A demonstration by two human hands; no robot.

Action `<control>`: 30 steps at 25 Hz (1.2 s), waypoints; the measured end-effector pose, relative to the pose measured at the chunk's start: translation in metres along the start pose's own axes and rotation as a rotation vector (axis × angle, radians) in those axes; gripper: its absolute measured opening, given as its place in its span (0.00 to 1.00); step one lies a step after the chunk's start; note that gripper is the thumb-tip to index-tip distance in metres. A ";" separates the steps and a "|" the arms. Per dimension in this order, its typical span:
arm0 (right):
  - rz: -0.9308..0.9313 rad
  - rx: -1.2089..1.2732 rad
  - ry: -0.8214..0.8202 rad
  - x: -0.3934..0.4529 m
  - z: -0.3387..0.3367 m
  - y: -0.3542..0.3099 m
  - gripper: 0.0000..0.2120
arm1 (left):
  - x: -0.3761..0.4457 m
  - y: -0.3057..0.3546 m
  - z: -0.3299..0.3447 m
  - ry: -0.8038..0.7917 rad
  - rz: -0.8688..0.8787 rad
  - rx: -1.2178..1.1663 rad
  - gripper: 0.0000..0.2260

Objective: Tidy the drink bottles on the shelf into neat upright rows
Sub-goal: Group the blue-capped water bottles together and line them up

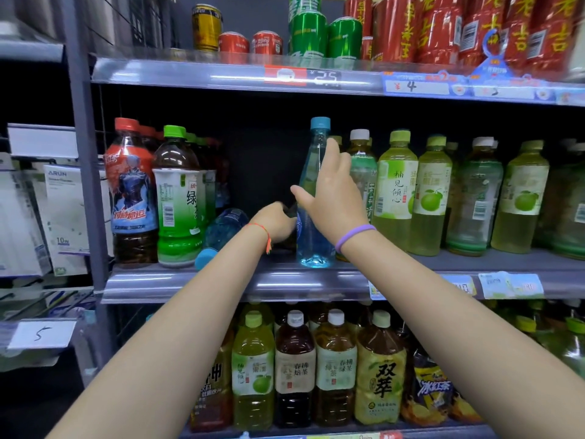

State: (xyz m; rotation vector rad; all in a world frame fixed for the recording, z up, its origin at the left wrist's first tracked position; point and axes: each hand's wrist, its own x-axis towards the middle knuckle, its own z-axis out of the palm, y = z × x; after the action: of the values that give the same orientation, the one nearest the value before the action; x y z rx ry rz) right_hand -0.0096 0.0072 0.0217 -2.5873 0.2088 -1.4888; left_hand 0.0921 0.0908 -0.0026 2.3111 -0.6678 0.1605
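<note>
Right hand open beside upright blue bottle at shelf edge; left hand grip unclear.

I see both of my forearms stretched forward and up, converging toward 12 o'clock. My left hand sits lower, at about 9 o'clock of the right one, fingers curled inward; what they close on I cannot tell. A thin orange cord circles that wrist. My right hand is raised higher, fingers straight and spread, thumb pointing toward 9 o'clock. A purple band rings the right wrist.
</note>
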 end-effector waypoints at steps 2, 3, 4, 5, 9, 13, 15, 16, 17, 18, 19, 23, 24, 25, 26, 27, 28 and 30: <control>0.002 0.005 -0.002 -0.001 0.000 0.000 0.43 | 0.000 -0.003 0.002 -0.053 0.018 0.005 0.21; 0.003 0.010 0.000 -0.002 0.000 0.000 0.43 | 0.001 -0.003 0.003 -0.059 0.025 0.017 0.21; -0.002 -0.003 0.007 -0.004 0.001 -0.001 0.44 | 0.002 -0.004 0.004 -0.055 0.034 0.025 0.22; -0.016 -0.061 0.025 -0.007 0.002 0.000 0.44 | 0.002 -0.004 0.005 -0.048 0.044 0.030 0.22; -0.094 -0.333 0.155 -0.022 0.010 0.010 0.36 | 0.008 -0.002 0.018 -0.098 0.075 0.091 0.17; -0.104 -0.309 0.111 -0.025 0.011 0.018 0.26 | 0.012 -0.007 0.021 -0.100 0.064 0.302 0.18; -0.100 -0.319 0.103 -0.026 0.013 0.018 0.25 | 0.001 -0.004 0.015 -0.137 0.064 0.426 0.20; -0.099 -0.321 0.105 -0.026 0.014 0.017 0.25 | -0.006 -0.001 0.010 -0.126 0.048 0.495 0.20; -0.096 -0.320 0.111 -0.026 0.015 0.017 0.25 | -0.014 0.005 0.003 -0.075 0.033 0.578 0.18; -0.092 -0.316 0.116 -0.026 0.016 0.016 0.24 | -0.022 0.013 -0.006 -0.003 0.029 0.635 0.18; -0.087 -0.307 0.117 -0.026 0.016 0.015 0.24 | -0.025 0.018 -0.011 0.067 0.035 0.652 0.18; -0.078 -0.268 0.106 -0.027 0.014 0.015 0.25 | -0.019 0.019 -0.016 0.064 -0.044 0.638 0.21; -0.085 -0.264 0.104 -0.028 0.013 0.016 0.25 | -0.018 0.019 -0.014 0.026 -0.081 0.654 0.21; -0.094 -0.260 0.100 -0.029 0.012 0.016 0.25 | -0.017 0.018 -0.012 0.016 -0.107 0.674 0.22; -0.101 -0.255 0.087 -0.030 0.011 0.017 0.26 | -0.017 0.019 -0.012 0.024 -0.108 0.676 0.24; -0.100 -0.246 0.062 -0.031 0.009 0.016 0.27 | -0.016 0.019 -0.011 0.041 -0.088 0.670 0.26; -0.094 -0.231 0.032 -0.033 0.008 0.015 0.27 | -0.017 0.018 -0.011 0.051 -0.059 0.665 0.29; -0.081 -0.206 -0.016 -0.035 0.006 0.012 0.28 | -0.019 0.014 -0.013 0.067 -0.006 0.651 0.31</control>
State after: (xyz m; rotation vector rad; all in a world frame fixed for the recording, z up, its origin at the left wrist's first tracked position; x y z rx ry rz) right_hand -0.0222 0.0027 -0.0136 -2.7985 0.2717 -1.5483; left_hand 0.0693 0.0990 0.0101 2.9069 -0.6380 0.5146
